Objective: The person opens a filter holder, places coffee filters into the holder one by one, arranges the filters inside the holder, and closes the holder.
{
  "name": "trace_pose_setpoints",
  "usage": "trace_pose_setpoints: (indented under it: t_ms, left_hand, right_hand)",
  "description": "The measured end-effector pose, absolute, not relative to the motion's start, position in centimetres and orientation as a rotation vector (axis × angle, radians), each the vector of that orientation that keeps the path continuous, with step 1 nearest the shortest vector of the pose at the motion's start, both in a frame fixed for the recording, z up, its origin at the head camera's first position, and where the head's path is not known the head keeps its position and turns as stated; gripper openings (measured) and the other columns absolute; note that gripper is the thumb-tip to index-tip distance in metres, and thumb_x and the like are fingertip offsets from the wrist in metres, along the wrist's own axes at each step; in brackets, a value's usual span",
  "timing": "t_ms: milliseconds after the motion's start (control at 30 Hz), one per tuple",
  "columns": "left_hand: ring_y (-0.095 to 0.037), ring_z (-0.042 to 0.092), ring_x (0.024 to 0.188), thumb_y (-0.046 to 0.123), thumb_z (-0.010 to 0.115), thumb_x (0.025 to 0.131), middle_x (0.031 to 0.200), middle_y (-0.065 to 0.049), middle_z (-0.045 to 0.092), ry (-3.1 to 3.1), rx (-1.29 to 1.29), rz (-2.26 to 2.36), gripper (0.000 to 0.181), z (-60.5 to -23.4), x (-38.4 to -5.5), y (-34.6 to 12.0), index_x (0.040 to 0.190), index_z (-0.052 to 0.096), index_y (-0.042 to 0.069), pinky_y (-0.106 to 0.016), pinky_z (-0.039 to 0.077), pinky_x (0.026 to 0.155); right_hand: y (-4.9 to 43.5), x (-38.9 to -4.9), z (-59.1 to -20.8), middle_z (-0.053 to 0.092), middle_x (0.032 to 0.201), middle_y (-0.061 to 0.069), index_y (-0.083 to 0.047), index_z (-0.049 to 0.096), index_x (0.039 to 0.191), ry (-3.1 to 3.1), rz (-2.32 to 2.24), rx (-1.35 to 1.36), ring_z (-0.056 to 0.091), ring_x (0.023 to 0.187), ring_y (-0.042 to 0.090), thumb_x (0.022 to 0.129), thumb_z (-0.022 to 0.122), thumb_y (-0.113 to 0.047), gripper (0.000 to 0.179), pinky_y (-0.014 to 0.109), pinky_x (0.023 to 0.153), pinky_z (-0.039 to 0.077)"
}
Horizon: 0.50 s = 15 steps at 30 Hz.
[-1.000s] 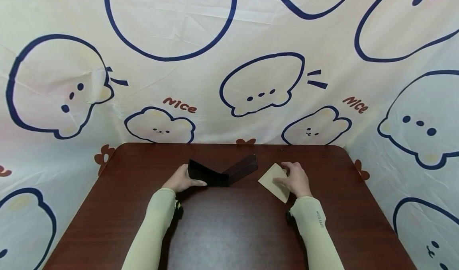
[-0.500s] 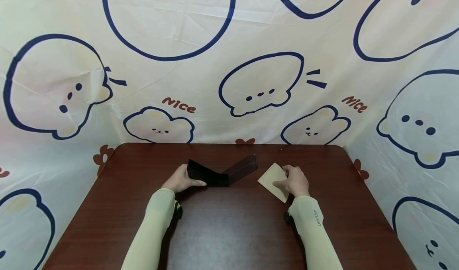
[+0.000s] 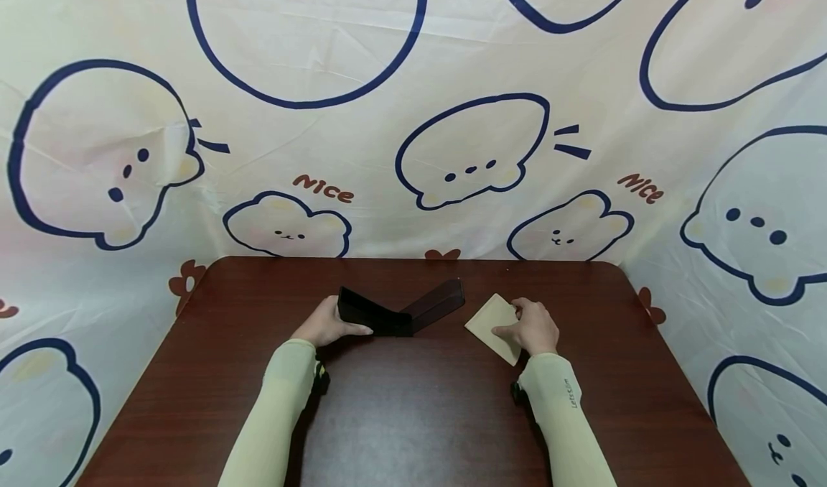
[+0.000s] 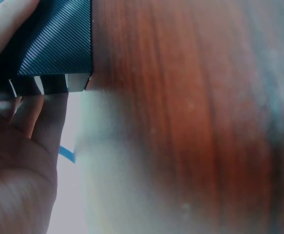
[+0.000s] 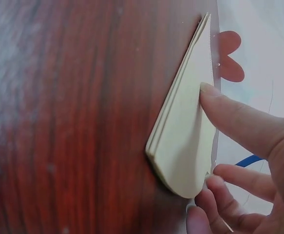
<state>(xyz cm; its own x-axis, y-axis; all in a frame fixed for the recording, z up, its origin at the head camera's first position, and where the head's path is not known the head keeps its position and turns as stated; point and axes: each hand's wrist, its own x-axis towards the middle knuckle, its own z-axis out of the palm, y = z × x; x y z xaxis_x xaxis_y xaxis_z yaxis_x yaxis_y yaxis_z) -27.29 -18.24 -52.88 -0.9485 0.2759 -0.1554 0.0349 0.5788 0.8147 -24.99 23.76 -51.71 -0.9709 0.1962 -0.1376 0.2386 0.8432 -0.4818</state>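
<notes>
"Why was the black case [image 3: 377,319] gripped by its end?"

"To steady its opened V over the worktop [image 3: 413,415], I judged; the fingers [image 4: 50,117] of my left hand [image 3: 328,323] pinched that left end — thumb in front."

"And the cream stack [image 3: 489,327]?"

"Right of the case, apart; my right hand [image 3: 538,327] pinched its edge, thumb on the face — probably keeping the layers together."

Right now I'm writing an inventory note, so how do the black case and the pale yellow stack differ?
The black case spreads in a V; the pale yellow stack shows thin layers along its edge.
The black case shows fine ribbing in its wrist view; the pale yellow stack looks smooth.
Both are held: the black case by the left hand, the pale yellow stack by the right hand.
</notes>
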Motion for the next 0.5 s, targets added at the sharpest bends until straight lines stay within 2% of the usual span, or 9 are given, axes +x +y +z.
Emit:
trace_pose_setpoints:
  t_ms: [167, 367, 500]
  left_hand:
    - [-0.016, 0.063, 0.095, 0.031, 0.093, 0.078, 0.105, 0.000, 0.075, 2.537, 0.255, 1.309, 0.038, -52.88, -27.35, -18.20, 0.109, 0.075, 0.017, -0.038, 0.051, 0.090]
    - [-0.016, 0.064, 0.097, 0.030, 0.093, 0.078, 0.107, 0.000, 0.076, 2.534, 0.258, 1.311, 0.037, -52.81, -27.28, -18.17, 0.109, 0.076, 0.019, -0.038, 0.052, 0.090]
    - [-0.016, 0.062, 0.096, 0.031, 0.093, 0.079, 0.106, 0.000, 0.075, 2.540, 0.260, 1.301, 0.037, -52.70, -27.28, -18.17, 0.108, 0.075, 0.018, -0.037, 0.051, 0.089]
  right_hand:
    - [23.64, -24.94, -51.65, 0.065, 0.120, 0.016, -0.006, 0.060, 0.142, 2.928, -0.792, 0.364, 0.060, 0.095, 0.029, 0.075, 0.093, -0.038, 0.081, 0.045, 0.075, 0.051]
    - [23.48, -24.86, -51.67, 0.064, 0.118, 0.015, -0.006, 0.060, 0.141, 2.941, -0.799, 0.358, 0.058, 0.093, 0.029, 0.075, 0.093, -0.037, 0.080, 0.044, 0.074, 0.051]
    - [23.55, -24.80, -51.70, 0.064, 0.116, 0.018, 0.000, 0.060, 0.140, 2.966, -0.826, 0.319, 0.058, 0.094, 0.031, 0.075, 0.093, -0.033, 0.079, 0.048, 0.078, 0.052]
